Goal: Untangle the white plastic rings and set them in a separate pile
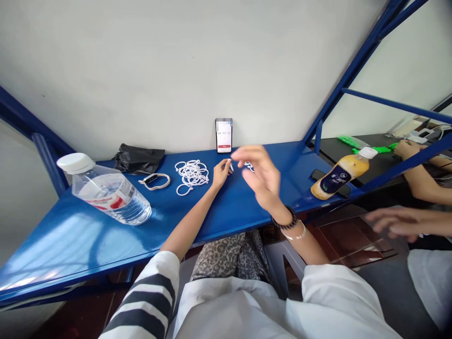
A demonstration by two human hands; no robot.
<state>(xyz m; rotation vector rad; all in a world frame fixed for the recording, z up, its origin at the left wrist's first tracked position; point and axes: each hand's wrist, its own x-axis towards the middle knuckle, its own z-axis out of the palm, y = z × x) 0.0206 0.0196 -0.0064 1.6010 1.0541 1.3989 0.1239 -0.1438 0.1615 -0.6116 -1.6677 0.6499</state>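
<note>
My left hand [221,175] rests low over the blue table [229,207], its fingers pinched on a small white piece [231,165] that looks like part of a ring. Raised above the table to its right is my right hand [260,175], slightly blurred, with thumb and fingers apart and nothing visible between them. A pile of thin white rings [192,173], some with small knobs, lies left of my left hand. Partly hidden behind my right hand are more white rings [250,166].
A phone [224,136] showing a timer leans against the wall. On the left are a water bottle [109,193], a black plastic bag [137,160] and a wristband [155,181]. A juice bottle [339,176] stands right, near a dark phone [319,174]. Another person's hands [399,221] are further right.
</note>
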